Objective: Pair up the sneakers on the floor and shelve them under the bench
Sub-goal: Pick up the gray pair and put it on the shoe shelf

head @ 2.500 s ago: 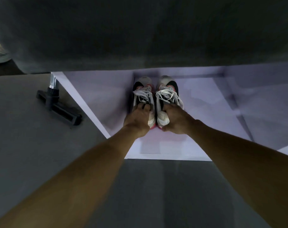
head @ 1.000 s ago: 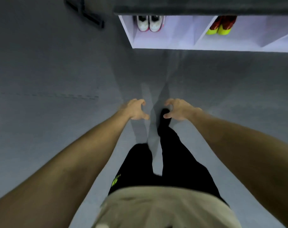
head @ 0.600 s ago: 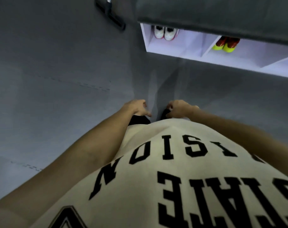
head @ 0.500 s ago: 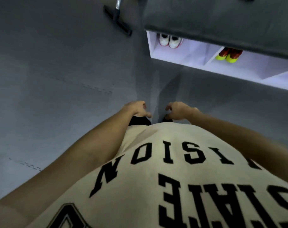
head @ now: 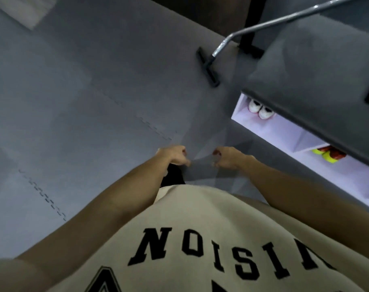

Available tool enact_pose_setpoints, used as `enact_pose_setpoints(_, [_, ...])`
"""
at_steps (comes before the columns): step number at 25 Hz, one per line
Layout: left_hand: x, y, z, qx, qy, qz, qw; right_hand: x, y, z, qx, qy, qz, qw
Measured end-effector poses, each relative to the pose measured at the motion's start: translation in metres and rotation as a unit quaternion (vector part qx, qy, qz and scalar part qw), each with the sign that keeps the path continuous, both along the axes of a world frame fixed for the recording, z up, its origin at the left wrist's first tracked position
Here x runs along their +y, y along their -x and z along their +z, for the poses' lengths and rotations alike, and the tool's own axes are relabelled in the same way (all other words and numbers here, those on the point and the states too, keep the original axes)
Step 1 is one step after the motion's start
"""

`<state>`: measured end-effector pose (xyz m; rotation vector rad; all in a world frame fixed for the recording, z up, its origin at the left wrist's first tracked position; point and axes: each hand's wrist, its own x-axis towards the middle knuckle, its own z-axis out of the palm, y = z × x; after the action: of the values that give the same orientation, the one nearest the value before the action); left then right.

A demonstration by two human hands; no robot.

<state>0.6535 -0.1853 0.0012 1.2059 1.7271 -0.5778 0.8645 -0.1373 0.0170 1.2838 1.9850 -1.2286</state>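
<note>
A pair of white sneakers point(head: 260, 109) stands side by side in the leftmost cubby under the dark grey bench point(head: 318, 85). A second pair, red with yellow-green soles point(head: 328, 155), sits in the cubby to its right. My left hand point(head: 174, 154) and my right hand point(head: 226, 157) hang in front of me above the grey floor, well away from the bench. Both have loosely curled fingers and hold nothing.
The white shelf unit point(head: 284, 135) runs along the right under the bench. A chrome rack leg on a black foot point(head: 207, 67) stands left of the bench. Grey foam floor mats point(head: 95, 123) cover the ground. My beige printed shirt point(head: 211, 249) fills the bottom.
My hands let go of the white sneakers in the cubby and drew back. I stood up and turned left, so the bench has slid to the right edge of view.
</note>
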Motion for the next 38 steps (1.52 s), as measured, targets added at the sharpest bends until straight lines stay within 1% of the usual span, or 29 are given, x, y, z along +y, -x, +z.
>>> enact_pose_setpoints(4, [0.04, 0.084, 0.002, 0.016, -0.017, 0.02, 1.0, 0.05, 0.089, -0.008, -0.016, -0.002, -0.003, 1.0])
enact_pose_setpoints(10, [0.122, 0.218, 0.006, -0.01, -0.038, 0.047, 0.998, 0.13, 0.223, 0.002, -0.024, -0.009, -0.027, 0.999])
enact_pose_setpoints(15, [0.2, 0.287, 0.005, -0.029, -0.055, 0.063, 0.996, 0.214, 0.299, 0.0, -0.005, 0.003, -0.049, 0.999])
enact_pose_setpoints(20, [0.309, 0.354, -0.004, -0.022, -0.069, 0.105, 0.992, 0.334, 0.369, -0.022, -0.025, -0.023, -0.031, 0.999])
enact_pose_setpoints(23, [0.373, 0.387, 0.0, -0.022, -0.065, 0.145, 0.987, 0.408, 0.404, -0.018, -0.019, -0.015, -0.009, 1.0])
enact_pose_setpoints(26, [0.431, 0.416, 0.007, -0.016, -0.065, 0.164, 0.984, 0.481, 0.436, -0.011, -0.016, -0.026, 0.007, 1.0])
enact_pose_setpoints(31, [0.523, 0.479, 0.003, -0.015, -0.063, 0.199, 0.978, 0.579, 0.496, -0.011, -0.017, -0.03, 0.026, 0.999])
enact_pose_setpoints(34, [0.583, 0.529, -0.001, -0.028, -0.076, 0.194, 0.978, 0.637, 0.537, -0.019, -0.013, -0.02, 0.026, 0.999])
enact_pose_setpoints(38, [0.681, 0.614, -0.006, -0.025, -0.079, 0.15, 0.985, 0.721, 0.615, -0.019, -0.022, -0.029, -0.022, 0.999])
